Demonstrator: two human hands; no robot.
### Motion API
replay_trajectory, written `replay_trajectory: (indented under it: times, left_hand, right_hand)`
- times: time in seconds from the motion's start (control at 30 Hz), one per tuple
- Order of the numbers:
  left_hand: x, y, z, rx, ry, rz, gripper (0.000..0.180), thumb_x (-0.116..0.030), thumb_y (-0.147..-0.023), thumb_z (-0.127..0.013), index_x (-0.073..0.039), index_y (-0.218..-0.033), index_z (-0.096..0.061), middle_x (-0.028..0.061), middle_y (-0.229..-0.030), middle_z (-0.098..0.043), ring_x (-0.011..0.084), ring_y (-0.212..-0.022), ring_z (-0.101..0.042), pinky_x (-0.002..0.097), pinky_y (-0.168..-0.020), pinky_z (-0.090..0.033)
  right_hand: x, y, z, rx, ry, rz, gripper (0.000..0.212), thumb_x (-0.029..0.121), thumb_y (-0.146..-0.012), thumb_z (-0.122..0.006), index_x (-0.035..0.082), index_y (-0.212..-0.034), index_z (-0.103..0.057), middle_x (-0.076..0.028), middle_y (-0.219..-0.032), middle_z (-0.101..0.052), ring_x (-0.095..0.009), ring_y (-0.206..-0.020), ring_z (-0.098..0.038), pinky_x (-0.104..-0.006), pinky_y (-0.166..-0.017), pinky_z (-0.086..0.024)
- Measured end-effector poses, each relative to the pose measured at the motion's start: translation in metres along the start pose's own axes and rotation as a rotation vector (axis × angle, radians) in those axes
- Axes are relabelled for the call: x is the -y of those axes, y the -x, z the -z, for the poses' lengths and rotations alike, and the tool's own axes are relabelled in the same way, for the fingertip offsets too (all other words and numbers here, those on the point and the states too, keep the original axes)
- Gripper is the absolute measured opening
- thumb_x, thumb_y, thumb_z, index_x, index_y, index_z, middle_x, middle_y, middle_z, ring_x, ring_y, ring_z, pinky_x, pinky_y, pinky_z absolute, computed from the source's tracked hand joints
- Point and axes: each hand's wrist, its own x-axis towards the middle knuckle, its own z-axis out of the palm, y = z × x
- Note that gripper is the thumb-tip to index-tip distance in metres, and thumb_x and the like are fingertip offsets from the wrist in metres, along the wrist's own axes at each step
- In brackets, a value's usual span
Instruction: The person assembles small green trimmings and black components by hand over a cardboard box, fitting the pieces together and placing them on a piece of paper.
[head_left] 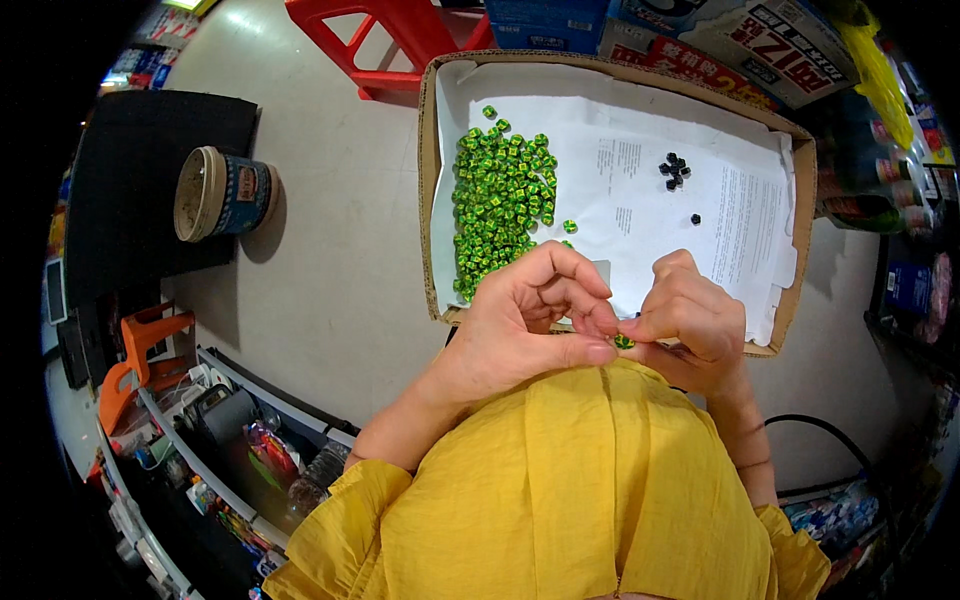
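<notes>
Both hands (505, 320) (700, 325), fingers (590, 350) pinching green piece (624, 341), part-blocking cardboard tray (803, 220), red stool (415, 30) beyond

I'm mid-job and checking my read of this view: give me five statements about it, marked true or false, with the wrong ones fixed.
1. The left hand and right hand meet at a green piece. True.
2. The green pile lies at the right side of the box. False: the green pile is at the left side.
3. One black piece lies apart from the black cluster. True.
4. The bucket is inside the box. False: the bucket is outside, to the left of the box.
5. The stool beyond the box is red. True.
</notes>
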Motion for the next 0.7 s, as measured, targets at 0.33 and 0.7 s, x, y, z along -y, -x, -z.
replay_trajectory:
  times: [0.33,0.7]
  left_hand:
    - [0.004,0.001,-0.004,-0.050,-0.082,-0.072,0.035,0.005,-0.070,-0.068,-0.003,-0.097,-0.048,0.0019,-0.087,-0.056,0.0084,-0.082,-0.054,0.0236,-0.075,-0.043]
    - [-0.003,0.002,-0.005,-0.070,0.016,-0.047,0.033,0.005,-0.072,-0.069,-0.003,-0.097,-0.048,0.0044,-0.088,-0.058,0.0094,-0.083,-0.057,0.0239,-0.076,-0.047]
  right_hand:
    - [0.002,0.000,-0.009,-0.051,-0.011,-0.078,0.022,0.009,-0.066,-0.073,0.006,-0.081,-0.058,-0.003,-0.072,-0.055,-0.021,-0.063,-0.050,-0.0311,-0.062,-0.041]
    - [-0.004,0.000,0.003,0.032,-0.129,-0.043,0.020,0.008,-0.069,-0.073,0.004,-0.086,-0.064,-0.005,-0.077,-0.062,-0.018,-0.066,-0.056,-0.0256,-0.056,-0.044]
